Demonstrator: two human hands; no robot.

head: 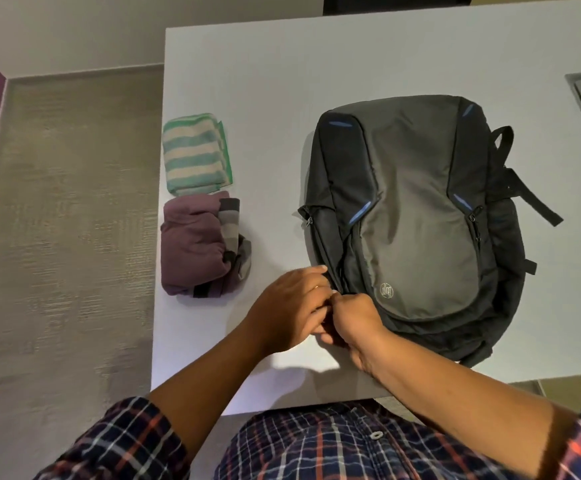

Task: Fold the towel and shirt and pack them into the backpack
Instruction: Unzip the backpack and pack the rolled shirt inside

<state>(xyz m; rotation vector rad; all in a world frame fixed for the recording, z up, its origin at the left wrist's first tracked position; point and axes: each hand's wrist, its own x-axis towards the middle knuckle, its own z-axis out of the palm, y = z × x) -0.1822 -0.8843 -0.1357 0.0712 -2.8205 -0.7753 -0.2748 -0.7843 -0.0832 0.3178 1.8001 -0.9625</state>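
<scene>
A dark backpack [417, 216] is lying flat, front panel up, on the white table [265, 74], occupying the right half of the surface with its base toward the near edge and its top handle and shoulder straps trailing toward the right edge. A folded towel [195, 154] with green and cream stripes is resting at the left edge of the table, about midway along it. A folded purple shirt [195, 247] with grey-and-black striped trim is lying just beside the towel on its near side, also at the left edge; whether the two are touching cannot be told. Both are lying outside the backpack, well apart from it. Both hands are meeting at the near-left corner of the backpack. The left hand [291, 308] is resting knuckles up with its fingertips curling against the backpack's side seam. The right hand [355, 320] is clenching in a pinch at the same seam, just beside the round logo; what it is pinching is hidden between the two hands. Checked sleeves [126, 441] are showing at the near edge.
</scene>
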